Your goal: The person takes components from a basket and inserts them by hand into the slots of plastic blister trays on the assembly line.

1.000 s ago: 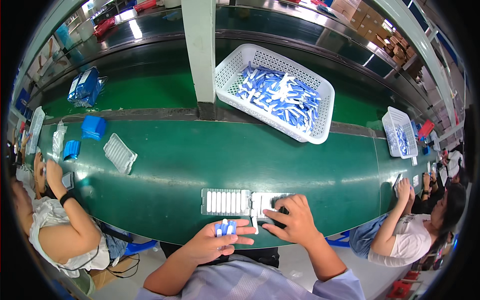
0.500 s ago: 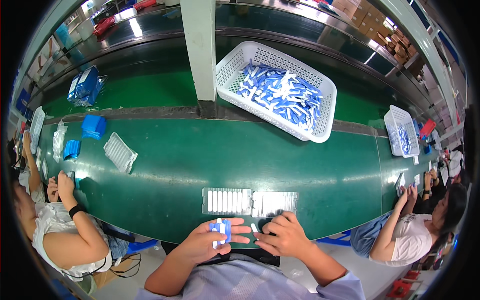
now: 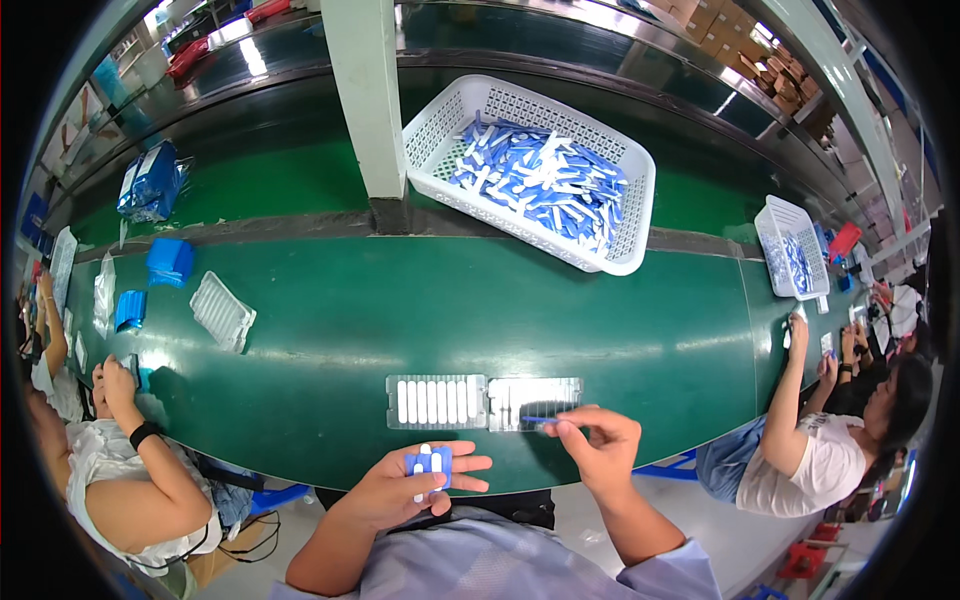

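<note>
My left hand (image 3: 392, 488) is palm up, its thumb over a small bunch of blue and white plastic sticks (image 3: 428, 463), with the other fingers spread. My right hand (image 3: 602, 445) pinches one slim blue stick (image 3: 540, 419) by its end. That stick lies level over the right-hand clear plastic tray (image 3: 503, 393); I cannot tell whether it touches the tray. Beside it on the left, a second clear ribbed tray (image 3: 392, 410) holds a row of several white sticks (image 3: 435, 402) standing side by side. Both trays rest on the green table near its front edge.
A white perforated basket (image 3: 645, 205) heaped with blue and white sticks stands beyond the trays, by a pale post (image 3: 365, 110). Another clear tray (image 3: 223, 311) and blue packets (image 3: 170, 261) lie to the left. Co-workers sit at both sides; a smaller basket (image 3: 775, 225) is far right.
My right hand has moved up and right from beside my left hand, bringing a stick over the right-hand tray. My left hand keeps its bunch. The whole view has shifted slightly.
</note>
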A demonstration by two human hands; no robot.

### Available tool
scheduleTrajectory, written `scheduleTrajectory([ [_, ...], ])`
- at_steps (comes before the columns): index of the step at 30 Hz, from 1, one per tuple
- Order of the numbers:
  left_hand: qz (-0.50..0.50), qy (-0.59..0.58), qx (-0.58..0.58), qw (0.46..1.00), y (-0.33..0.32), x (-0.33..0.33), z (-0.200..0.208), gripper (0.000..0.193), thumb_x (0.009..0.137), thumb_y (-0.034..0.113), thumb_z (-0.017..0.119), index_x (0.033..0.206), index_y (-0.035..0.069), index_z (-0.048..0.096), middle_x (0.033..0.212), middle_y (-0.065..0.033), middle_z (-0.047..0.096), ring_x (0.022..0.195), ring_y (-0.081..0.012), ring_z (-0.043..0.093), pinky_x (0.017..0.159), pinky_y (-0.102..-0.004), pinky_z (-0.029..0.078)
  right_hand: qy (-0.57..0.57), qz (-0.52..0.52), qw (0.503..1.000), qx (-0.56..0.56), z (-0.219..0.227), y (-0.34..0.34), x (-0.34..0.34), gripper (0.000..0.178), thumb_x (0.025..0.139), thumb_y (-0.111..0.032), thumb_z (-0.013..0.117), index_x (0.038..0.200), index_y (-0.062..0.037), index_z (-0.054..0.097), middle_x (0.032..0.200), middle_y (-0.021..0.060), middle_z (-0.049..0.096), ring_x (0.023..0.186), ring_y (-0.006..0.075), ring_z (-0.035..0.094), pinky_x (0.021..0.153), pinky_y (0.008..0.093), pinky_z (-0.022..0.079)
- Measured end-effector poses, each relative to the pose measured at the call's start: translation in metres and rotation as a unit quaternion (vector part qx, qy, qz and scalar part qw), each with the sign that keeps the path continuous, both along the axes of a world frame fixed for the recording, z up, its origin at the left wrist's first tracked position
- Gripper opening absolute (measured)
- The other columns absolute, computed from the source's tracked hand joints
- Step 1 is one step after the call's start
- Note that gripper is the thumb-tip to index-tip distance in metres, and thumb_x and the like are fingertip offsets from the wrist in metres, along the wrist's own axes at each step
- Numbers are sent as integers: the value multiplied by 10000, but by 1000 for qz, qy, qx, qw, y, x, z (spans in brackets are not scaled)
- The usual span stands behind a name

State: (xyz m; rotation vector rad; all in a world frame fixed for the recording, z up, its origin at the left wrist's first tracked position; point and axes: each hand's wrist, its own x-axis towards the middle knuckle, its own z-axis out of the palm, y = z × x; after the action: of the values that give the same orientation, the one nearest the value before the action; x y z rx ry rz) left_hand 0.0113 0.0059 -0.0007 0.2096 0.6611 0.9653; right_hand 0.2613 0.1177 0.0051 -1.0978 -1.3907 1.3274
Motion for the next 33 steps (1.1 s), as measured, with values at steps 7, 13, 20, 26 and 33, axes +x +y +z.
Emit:
scheduleTrajectory([
  [7,18,-10,-2,1000,-9,-3,-1,491,991,35,550,1446,-75,402,1424,-319,491,1193,-394,618,640,-291,506,-223,58,925,301,0,19,-4,123,779,-51,776,897,-79,756,817,29,740,722,162,650,723,319,455],
  [13,37,-18,-31,999,-15,-8,0,485,995,40,541,1447,-68,403,1428,-319,487,1214,-407,605,621,-298,488,-408,170,766,466,2,16,-15,233,779,-277,787,954,-130,743,756,-19,501,743,193,485,734,348,384],
  [20,17,-67,-11,998,-13,-8,-5,522,1013,107,511,1473,-83,354,1490,-300,426,1296,-418,538,684,-300,525,-373,224,786,439,2,22,-5,334,780,-336,777,1036,-128,729,823,-9,522,800,208,507,752,366,386],
  [26,-31,-68,6,997,-3,5,0,505,1022,114,494,1474,-70,362,1483,-274,445,1323,-374,523,797,-326,555,-186,177,911,323,20,-8,-33,315,703,-236,834,973,-98,751,778,20,605,707,208,556,680,352,394],
  [33,-84,-50,11,995,-3,12,-1,455,1036,118,491,1444,-59,400,1478,-256,460,1297,-382,550,851,-355,563,-99,155,973,140,17,-6,-29,174,739,-104,828,897,-61,770,770,48,609,684,198,560,664,313,412],
])
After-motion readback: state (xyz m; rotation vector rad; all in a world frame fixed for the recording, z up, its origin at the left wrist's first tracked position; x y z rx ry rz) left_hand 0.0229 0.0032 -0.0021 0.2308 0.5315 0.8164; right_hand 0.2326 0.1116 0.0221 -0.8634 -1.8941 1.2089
